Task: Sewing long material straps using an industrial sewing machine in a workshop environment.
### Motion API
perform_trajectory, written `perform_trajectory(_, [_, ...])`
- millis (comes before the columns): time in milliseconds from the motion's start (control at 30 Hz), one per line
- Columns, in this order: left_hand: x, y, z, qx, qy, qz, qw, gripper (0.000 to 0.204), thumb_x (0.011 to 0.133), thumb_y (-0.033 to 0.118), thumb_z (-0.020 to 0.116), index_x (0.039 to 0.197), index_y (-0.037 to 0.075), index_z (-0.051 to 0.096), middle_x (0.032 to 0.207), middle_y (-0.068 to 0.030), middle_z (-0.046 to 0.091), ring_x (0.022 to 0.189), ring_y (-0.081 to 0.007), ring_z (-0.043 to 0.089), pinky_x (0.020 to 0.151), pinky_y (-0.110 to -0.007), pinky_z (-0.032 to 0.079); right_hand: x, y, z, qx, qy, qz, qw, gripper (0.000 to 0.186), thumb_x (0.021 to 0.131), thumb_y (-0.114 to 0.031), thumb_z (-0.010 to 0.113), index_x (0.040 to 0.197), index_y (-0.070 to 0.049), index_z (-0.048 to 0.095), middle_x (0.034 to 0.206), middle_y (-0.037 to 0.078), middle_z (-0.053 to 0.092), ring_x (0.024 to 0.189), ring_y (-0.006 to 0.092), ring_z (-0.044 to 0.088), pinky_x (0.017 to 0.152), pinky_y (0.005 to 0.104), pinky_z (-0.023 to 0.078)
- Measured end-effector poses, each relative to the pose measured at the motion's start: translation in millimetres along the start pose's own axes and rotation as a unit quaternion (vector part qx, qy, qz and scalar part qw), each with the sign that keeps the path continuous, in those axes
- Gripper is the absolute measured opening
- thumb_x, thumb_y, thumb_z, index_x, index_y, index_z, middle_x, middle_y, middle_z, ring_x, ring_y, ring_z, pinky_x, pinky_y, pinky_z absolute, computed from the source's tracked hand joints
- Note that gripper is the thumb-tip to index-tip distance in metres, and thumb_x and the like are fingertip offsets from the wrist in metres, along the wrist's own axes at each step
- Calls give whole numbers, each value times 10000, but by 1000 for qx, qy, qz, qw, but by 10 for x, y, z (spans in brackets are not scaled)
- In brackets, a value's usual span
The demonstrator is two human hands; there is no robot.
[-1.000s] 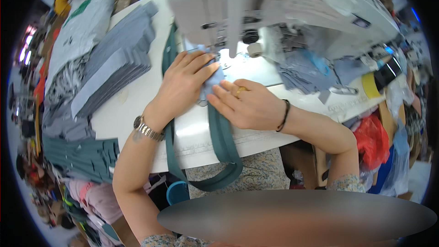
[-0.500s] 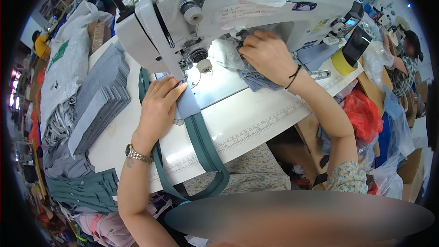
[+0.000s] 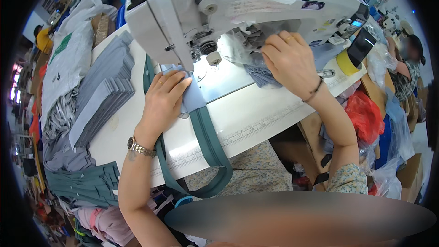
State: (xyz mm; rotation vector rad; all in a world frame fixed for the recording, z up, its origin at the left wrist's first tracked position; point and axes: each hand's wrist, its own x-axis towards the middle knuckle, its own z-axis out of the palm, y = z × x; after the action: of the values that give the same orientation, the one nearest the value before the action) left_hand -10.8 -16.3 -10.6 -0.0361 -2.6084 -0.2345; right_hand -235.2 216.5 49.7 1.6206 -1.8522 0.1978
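Observation:
My left hand (image 3: 165, 95) is closed on a blue-grey fabric piece (image 3: 195, 97) beside the needle of a white sewing machine (image 3: 270, 7), its fingertips pressed close together on the cloth. From that piece a dark green zipper tape (image 3: 206, 132) runs down over the table edge and loops back up on the left. My right hand (image 3: 289, 59) is raised under the machine arm with fingers curled together; whatever is in them is hidden. Beside it lie a crumpled clear plastic bag (image 3: 235, 50) and a bunch of small grey fabric pieces (image 3: 263, 77).
Stacked grey-blue fabric panels (image 3: 103, 105) lie at left, by a white sack (image 3: 71, 64). Green fabric pieces (image 3: 84, 183) hang at lower left. A yellow tape roll (image 3: 347, 63) with a phone (image 3: 362, 47) stands at right, above a red bag (image 3: 363, 112). Another person (image 3: 407, 68) sits far right.
My right hand has drawn back right and down from the bag and small grey pieces. My left hand stays on the fabric by the needle. The whole view has shifted slightly.

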Motion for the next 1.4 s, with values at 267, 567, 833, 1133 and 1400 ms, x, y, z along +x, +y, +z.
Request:
perform_trajectory(267, [122, 432, -114, 47, 125, 175, 975, 321, 726, 77, 744, 1035, 35, 666, 1016, -106, 657, 963, -273, 628, 864, -427, 545, 204, -483, -93, 560, -182, 134, 797, 109, 860, -93, 678, 922, -4, 688, 786, 78, 696, 645, 167, 634, 607, 304, 503])
perform_trajectory(567, [29, 193, -84, 67, 16, 79, 994, 311, 701, 68, 681, 1008, 18, 686, 1017, -76, 651, 1000, -244, 614, 887, -379, 533, 313, -545, 362, 423, -136, -108, 889, 325, 788, -203, 745, 1079, -70, 686, 1044, 37, 666, 938, 271, 655, 874, 418, 524])
perform_trajectory(833, [57, 174, -25, 7, 20, 27, 999, 326, 732, 9, 727, 1057, 42, 716, 1070, -65, 673, 971, -275, 616, 790, -372, 514, 151, -822, 499, 285, -9, -239, 928, 264, 754, -113, 673, 1000, -18, 675, 1070, 77, 660, 1006, 208, 651, 992, 395, 502])
perform_trajectory(1133, [81, 164, -20, 39, 28, 20, 999, 287, 731, 49, 738, 1017, 38, 731, 1053, -49, 693, 1005, -256, 610, 875, -369, 520, 134, -887, 529, 283, 77, -213, 932, 83, 726, -85, 637, 779, -23, 647, 879, 83, 624, 930, 207, 653, 996, 391, 514])
perform_trajectory(1400, [77, 215, -116, 34, -16, 10, 999, 312, 821, 166, 732, 1096, 21, 715, 1139, -78, 694, 1042, -313, 594, 912, -438, 469, 55, -885, 496, 297, 40, -225, 927, 176, 773, -85, 641, 921, 3, 679, 1066, 116, 665, 989, 212, 660, 1006, 388, 507])
